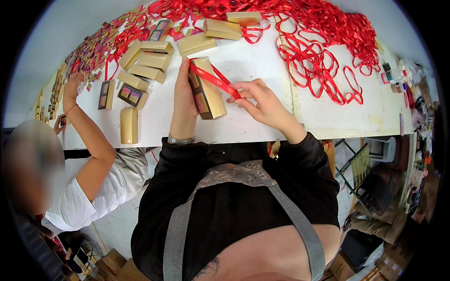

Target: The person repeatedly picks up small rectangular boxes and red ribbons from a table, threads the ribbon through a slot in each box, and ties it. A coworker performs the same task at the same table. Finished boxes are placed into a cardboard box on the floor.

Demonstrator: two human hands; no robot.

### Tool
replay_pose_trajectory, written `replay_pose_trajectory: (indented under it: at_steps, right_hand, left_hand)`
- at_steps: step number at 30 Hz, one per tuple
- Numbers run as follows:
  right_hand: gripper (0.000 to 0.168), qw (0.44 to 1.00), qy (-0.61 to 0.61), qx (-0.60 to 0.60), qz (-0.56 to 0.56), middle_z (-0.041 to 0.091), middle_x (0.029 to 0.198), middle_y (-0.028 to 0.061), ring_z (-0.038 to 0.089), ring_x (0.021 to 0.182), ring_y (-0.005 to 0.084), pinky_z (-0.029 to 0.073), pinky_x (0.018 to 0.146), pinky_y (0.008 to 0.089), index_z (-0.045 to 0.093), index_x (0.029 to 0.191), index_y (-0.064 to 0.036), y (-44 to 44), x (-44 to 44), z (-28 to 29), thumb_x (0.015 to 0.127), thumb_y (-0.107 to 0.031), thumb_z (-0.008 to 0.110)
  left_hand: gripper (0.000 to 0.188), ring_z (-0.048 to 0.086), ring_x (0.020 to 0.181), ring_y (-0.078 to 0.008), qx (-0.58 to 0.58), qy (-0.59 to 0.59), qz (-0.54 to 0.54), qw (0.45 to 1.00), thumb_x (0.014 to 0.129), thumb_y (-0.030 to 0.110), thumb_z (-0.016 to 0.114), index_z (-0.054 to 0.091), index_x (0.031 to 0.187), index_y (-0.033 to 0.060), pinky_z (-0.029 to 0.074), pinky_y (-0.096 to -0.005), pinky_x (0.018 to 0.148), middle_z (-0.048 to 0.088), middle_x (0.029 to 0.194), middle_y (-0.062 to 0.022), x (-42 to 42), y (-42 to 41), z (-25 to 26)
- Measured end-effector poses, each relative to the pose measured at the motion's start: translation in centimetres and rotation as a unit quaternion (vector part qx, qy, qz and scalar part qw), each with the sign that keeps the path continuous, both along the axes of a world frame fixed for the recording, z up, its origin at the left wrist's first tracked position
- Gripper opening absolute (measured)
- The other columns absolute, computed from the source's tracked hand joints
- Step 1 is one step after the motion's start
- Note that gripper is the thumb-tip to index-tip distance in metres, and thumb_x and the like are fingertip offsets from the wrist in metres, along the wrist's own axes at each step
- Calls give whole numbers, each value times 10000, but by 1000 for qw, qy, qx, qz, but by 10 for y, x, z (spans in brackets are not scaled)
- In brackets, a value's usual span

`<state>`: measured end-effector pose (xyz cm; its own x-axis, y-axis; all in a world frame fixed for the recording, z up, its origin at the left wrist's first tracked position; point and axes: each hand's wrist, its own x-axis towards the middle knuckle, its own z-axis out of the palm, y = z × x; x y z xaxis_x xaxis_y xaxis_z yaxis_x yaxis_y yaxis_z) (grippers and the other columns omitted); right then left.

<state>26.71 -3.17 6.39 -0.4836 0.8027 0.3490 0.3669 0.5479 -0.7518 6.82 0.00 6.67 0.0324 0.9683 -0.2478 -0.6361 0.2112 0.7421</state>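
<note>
My left hand (pixel 183 98) is closed around the left side of a gold box (pixel 211 98) with dark-framed windows, held tilted above the white table (pixel 253 65). A red ribbon (pixel 214 79) loops over the upper part of this box. Its free end is pinched between the thumb and fingers of my right hand (pixel 260 100), just right of the box. More gold boxes (pixel 151 60) lie in a loose group to the left and beyond. One gold box (pixel 129 125) lies by the near table edge.
A large heap of red ribbon loops (pixel 316 28) covers the back right. Many small coloured pieces (pixel 102 42) spread over the back left. A co-worker's arm (pixel 89 133) reaches over the table at left. A bottle (pixel 392 76) lies at the far right, and a folding chair (pixel 358 168) stands below.
</note>
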Motion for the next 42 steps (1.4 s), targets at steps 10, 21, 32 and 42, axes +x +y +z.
replay_pose_trajectory:
  at_steps: [10,21,32,42]
  right_hand:
    - [495,914,304,-269,29,601,1033,47,548,919,93,442,810,258,486,1158,-33,-4,-37,-43,719,5,711]
    - [128,854,325,-385,128,646,908,86,611,864,145,488,801,275,609,905,15,14,-4,-42,783,16,649]
    - [187,513,653,-552,67,616,914,-21,538,874,143,398,773,315,593,967,-125,-3,-53,-68,870,-286,592]
    - [174,488,719,-489,73,573,843,-25,527,843,125,401,777,316,573,930,-107,-19,-52,-53,902,-276,541]
  left_hand:
    - [232,616,719,-175,97,60,82,990,862,178,579,505,1026,32,536,-310,625,610,892,-114,4,12,-2]
    - [292,615,753,-190,97,-10,18,995,815,234,630,538,988,18,533,-314,669,613,867,-108,22,2,27]
    - [248,585,747,-144,70,-26,269,960,807,78,650,502,995,12,511,-266,634,570,847,-58,44,41,-17]
    - [399,552,835,-136,229,217,353,881,711,87,750,513,1022,9,469,-266,744,566,946,-71,55,33,-13]
